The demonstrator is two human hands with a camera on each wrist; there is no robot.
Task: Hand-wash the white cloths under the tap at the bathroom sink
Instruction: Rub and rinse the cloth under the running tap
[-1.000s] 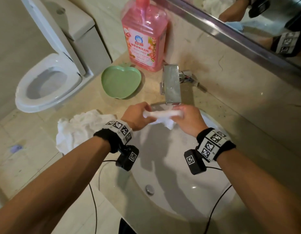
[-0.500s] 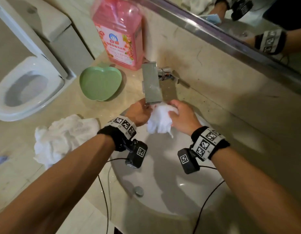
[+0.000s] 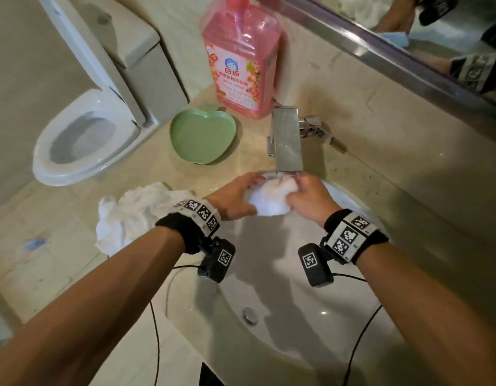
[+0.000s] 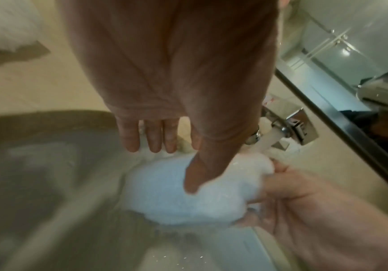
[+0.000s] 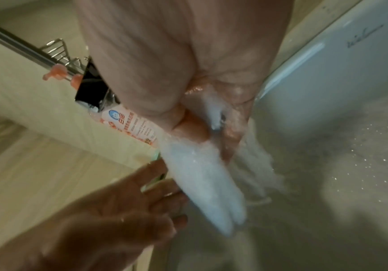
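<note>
Both hands are in at the back rim of the white oval basin [image 3: 352, 324], right under the square chrome tap [image 3: 286, 140], where water runs onto a bunched, sodden white cloth [image 3: 272, 197]. The right hand [image 3: 311, 199] has its thumb and fingers curled tightly round the cloth's upper end. The left hand [image 3: 233, 197] lies against the cloth's other side, fingers nearly straight and thumb pressed on top, more cupping than clenching. A second crumpled white cloth [image 3: 130, 215] sits on the beige stone counter [image 3: 40, 263] by the basin's left edge. Behind, toward the counter's back edge, are a green apple-shaped dish [image 3: 202, 139] and a pink detergent bottle [image 3: 241, 57].
</note>
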